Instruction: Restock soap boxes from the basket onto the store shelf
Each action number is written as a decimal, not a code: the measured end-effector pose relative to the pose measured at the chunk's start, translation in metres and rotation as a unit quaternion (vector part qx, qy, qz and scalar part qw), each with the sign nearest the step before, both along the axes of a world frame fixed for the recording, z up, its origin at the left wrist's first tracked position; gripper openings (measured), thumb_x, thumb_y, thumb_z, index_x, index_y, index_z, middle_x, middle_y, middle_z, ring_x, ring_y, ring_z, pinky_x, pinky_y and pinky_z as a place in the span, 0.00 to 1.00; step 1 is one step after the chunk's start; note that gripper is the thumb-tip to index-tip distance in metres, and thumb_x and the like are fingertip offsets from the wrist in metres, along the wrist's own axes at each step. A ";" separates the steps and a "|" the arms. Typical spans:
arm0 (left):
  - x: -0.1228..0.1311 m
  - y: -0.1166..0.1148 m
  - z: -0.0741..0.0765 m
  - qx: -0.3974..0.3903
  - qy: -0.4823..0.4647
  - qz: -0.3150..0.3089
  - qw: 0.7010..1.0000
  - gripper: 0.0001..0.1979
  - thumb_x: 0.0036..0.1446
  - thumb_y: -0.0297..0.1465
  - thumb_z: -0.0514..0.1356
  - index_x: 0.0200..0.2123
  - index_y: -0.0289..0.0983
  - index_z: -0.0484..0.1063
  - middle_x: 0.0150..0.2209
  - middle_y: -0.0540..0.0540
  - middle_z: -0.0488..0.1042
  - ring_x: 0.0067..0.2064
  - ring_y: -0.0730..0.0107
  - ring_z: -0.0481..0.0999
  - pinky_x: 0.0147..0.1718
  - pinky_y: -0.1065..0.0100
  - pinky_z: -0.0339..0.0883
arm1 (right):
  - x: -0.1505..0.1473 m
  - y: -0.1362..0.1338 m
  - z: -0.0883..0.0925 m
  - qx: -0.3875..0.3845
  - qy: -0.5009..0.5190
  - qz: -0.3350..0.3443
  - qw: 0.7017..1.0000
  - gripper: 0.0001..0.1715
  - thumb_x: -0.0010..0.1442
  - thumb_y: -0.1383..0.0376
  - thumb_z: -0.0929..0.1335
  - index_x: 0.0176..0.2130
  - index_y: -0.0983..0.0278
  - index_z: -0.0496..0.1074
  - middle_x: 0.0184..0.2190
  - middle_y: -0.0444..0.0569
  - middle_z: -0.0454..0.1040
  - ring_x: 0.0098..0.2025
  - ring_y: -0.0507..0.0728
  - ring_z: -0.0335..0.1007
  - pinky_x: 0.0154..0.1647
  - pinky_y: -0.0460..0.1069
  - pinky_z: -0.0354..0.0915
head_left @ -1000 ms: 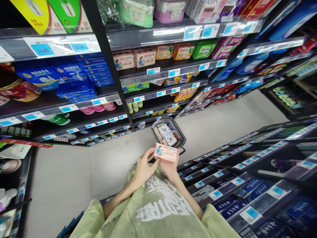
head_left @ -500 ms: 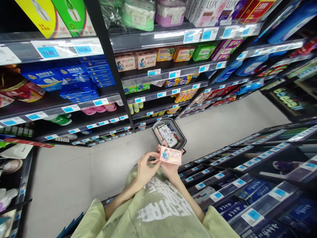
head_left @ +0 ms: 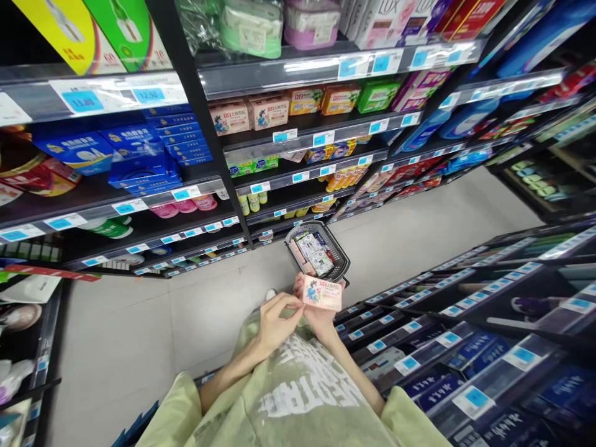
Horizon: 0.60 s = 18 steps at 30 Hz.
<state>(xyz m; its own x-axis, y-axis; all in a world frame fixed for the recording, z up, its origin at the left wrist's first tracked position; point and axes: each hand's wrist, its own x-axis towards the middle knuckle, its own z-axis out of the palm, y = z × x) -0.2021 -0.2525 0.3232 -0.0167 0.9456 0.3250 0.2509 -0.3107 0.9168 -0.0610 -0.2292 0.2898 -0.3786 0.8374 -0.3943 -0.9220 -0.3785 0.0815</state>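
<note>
My right hand (head_left: 316, 315) holds a small pink soap box (head_left: 322, 292) from below, at chest height. The fingertips of my left hand (head_left: 275, 321) pinch its left end. Both hands are closed on the box. Just beyond them a black shopping basket (head_left: 342, 256) stands on the floor with several small packs inside. Matching pink boxes (head_left: 251, 113) stand on the shelf ahead at eye level.
Black shelving with blue price tags runs along the left and ahead, stocked with blue boxes (head_left: 139, 152), bottles and soaps. Lower shelves (head_left: 465, 347) close in on my right. A pale tiled aisle (head_left: 419, 230) leads away to the right.
The pink box has shifted slightly right and up, nearer the basket, and my left fingers have slid along its left end. The view moved a little.
</note>
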 end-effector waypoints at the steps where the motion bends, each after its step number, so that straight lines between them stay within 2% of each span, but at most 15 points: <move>1: 0.000 0.000 0.000 -0.003 0.000 0.001 1.000 0.07 0.55 0.20 0.64 0.33 0.38 0.76 0.30 0.51 0.78 0.30 0.75 0.78 0.32 0.75 0.76 | 0.000 0.000 0.000 0.002 -0.014 -0.004 1.000 0.30 0.54 0.45 0.69 0.48 0.62 0.71 0.54 0.57 0.72 0.52 0.59 0.69 0.48 0.53 0.70; 6: -0.001 0.000 -0.004 -0.069 -0.048 0.000 0.996 0.06 0.52 0.21 0.65 0.32 0.38 0.76 0.29 0.51 0.79 0.29 0.74 0.79 0.33 0.73 0.76 | 0.001 -0.002 -0.001 0.016 -0.096 -0.028 0.995 0.27 0.48 0.44 0.72 0.42 0.57 0.73 0.50 0.52 0.75 0.53 0.61 0.70 0.48 0.55 0.71; 11: -0.001 0.003 -0.007 -0.151 -0.110 0.007 0.982 0.05 0.51 0.26 0.68 0.33 0.36 0.75 0.29 0.49 0.80 0.30 0.71 0.80 0.33 0.71 0.78 | 0.002 -0.003 -0.004 0.028 -0.110 -0.029 0.993 0.30 0.48 0.42 0.71 0.45 0.57 0.72 0.50 0.52 0.76 0.58 0.63 0.67 0.50 0.57 0.70; 18: -0.003 0.001 -0.010 -0.160 -0.095 -0.019 0.982 0.04 0.55 0.27 0.66 0.35 0.37 0.75 0.32 0.48 0.79 0.32 0.70 0.80 0.35 0.69 0.77 | 0.004 -0.005 -0.008 0.027 -0.082 -0.020 0.996 0.33 0.49 0.40 0.70 0.46 0.58 0.72 0.53 0.54 0.75 0.54 0.61 0.71 0.51 0.55 0.70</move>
<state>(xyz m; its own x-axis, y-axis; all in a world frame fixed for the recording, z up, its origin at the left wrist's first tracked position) -0.2050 -0.2518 0.3128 -0.0099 0.9999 0.0048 0.0599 -0.0042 0.9982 -0.0568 -0.2344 0.2815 -0.2785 0.8723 -0.4018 -0.9359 -0.3405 -0.0905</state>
